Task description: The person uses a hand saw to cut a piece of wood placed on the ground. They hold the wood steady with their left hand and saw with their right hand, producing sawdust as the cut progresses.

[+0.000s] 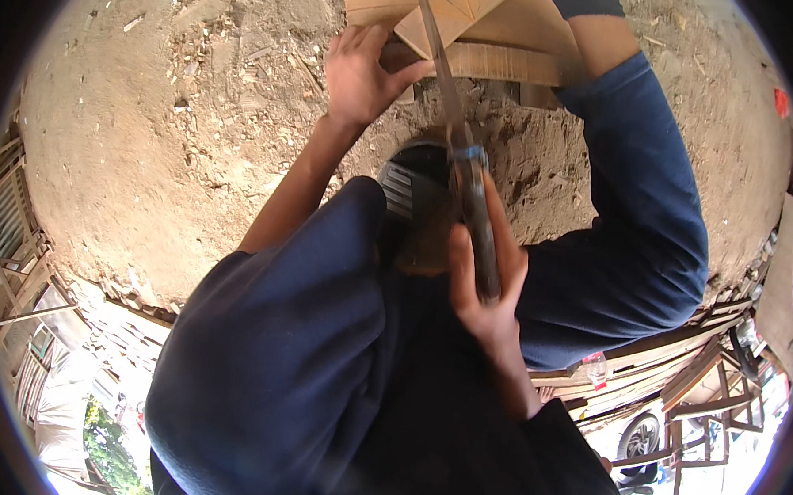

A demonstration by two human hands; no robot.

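My right hand (488, 278) is wrapped round the dark handle of a long-bladed tool (473, 207). A blue band circles the top of the handle. The narrow blade points away from me, seen nearly edge-on, and passes in front of the wood; I cannot tell whether it touches it. At the far side, my left hand (360, 73) grips the left end of a wooden board (502, 64), thumb along its near side and fingers behind. A paler flat wooden piece (455, 16) with lines on it lies at an angle over the wood.
My right foot (592, 26) is beside the board's right end. A dark slipper with white stripes (402, 190) is on the dirt ground (226, 90) between my knees. Behind me are stacked planks (658, 347), a clear bottle (596, 369), a wooden frame (712, 407) and a motorcycle wheel (640, 439).
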